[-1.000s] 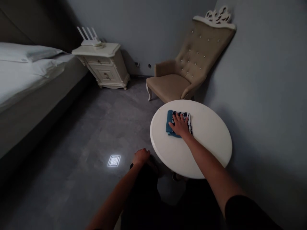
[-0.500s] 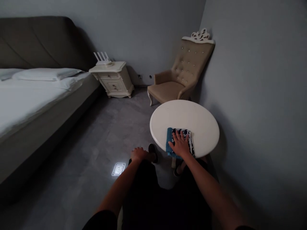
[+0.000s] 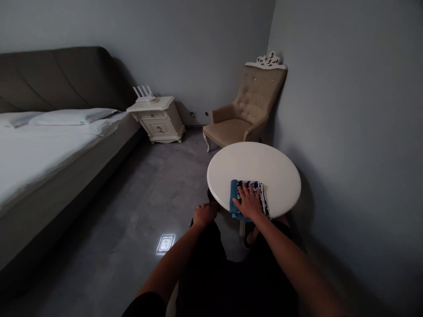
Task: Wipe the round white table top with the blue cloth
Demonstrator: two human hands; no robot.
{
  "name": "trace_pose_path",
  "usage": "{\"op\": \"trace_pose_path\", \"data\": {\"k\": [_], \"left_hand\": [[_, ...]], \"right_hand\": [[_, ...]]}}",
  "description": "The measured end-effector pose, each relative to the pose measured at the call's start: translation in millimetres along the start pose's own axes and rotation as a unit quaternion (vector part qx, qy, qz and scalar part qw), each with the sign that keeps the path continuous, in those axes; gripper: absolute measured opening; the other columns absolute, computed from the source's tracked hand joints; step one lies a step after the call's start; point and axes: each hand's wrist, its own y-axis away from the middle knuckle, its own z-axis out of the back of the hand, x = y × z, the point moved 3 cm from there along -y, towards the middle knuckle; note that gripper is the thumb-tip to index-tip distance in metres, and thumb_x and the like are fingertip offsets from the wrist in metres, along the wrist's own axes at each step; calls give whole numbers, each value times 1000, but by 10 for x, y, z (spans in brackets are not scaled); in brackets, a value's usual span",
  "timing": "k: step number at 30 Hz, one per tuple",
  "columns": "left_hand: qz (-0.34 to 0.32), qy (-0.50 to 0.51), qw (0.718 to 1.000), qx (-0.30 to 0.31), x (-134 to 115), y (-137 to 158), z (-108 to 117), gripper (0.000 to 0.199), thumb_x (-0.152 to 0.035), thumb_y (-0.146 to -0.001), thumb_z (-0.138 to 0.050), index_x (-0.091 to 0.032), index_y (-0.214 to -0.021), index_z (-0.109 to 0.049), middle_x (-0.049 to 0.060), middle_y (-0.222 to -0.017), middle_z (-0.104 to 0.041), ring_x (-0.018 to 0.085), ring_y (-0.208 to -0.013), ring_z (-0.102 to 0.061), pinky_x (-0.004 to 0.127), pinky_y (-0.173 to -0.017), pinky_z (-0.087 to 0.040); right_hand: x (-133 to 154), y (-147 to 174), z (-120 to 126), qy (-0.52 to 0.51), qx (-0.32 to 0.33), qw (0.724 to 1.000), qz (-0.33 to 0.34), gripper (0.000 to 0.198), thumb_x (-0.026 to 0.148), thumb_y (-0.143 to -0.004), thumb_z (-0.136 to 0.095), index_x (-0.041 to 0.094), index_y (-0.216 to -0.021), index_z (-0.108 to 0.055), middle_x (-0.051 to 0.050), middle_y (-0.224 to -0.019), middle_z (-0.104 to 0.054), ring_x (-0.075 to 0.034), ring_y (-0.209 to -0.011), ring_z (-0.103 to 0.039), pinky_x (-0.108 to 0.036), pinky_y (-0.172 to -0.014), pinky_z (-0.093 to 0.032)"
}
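1. Our right hand [image 3: 250, 203] lies flat, fingers spread, pressing on the cloth [image 3: 249, 199], not clasping it.
2. The cloth sits at the table's [image 3: 264, 165] near edge.
3. Our left hand [image 3: 204, 214] hangs loosely curled just left of the table, holding nothing.

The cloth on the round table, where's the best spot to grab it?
Probably the blue edge of the cloth, coming from the left. It lies flat and folded on the table, the right hand presses its middle, and that edge shows bare beside the fingers.
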Motion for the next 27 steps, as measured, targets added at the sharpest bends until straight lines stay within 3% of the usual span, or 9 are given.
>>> {"op": "trace_pose_path", "data": {"k": [5, 9, 15, 23, 27], "left_hand": [[21, -5, 1000, -9, 164, -168, 105, 43, -51, -106, -68, -18, -135, -70, 13, -143, -68, 31, -133, -65, 56, -112, -54], [15, 20, 999, -22, 97, -243, 40, 38, -46, -110, -58, -16, -128, -74, 15, -139, -71, 32, -134, -64, 52, -111, -53], [-15, 71, 997, -28, -59, -418, 58, 42, -40, -113, -44, -21, -124, -80, 12, -139, -76, 28, -138, -63, 40, -115, -47], [-21, 86, 996, 31, -182, -676, 80, 37, -32, -103, -61, -28, -133, -81, 12, -140, -77, 31, -137, -64, 40, -116, -46], [-15, 86, 992, 85, -121, -842, 41, 35, -36, -102, -63, -31, -131, -82, 9, -138, -78, 32, -132, -68, 40, -110, -50]], "right_hand": [[-23, 24, -56, 1, -6, 1000, 4, 86, 74, -108, -23, 22, -175, -39, -9, -185, -24, -41, -174, -11, -79, -135, -1], [-73, -329, -28, 12, 3, 1000, 11, 85, 73, -108, -26, 22, -176, -38, -8, -186, -23, -41, -174, -12, -78, -136, -2], [-257, -1472, 25, 19, 10, 1000, -5, 85, 71, -108, -27, 21, -175, -38, -10, -186, -24, -42, -173, -15, -79, -135, -6], [-600, -3176, -7, -11, -4, 999, -32, 87, 72, -107, -24, 20, -175, -39, -11, -185, -27, -43, -172, -14, -79, -135, -5], [-817, -3907, -57, -35, 2, 999, -35, 90, 73, -106, -20, 19, -175, -38, -12, -186, -26, -43, -172, -14, -79, -135, -2]]}}
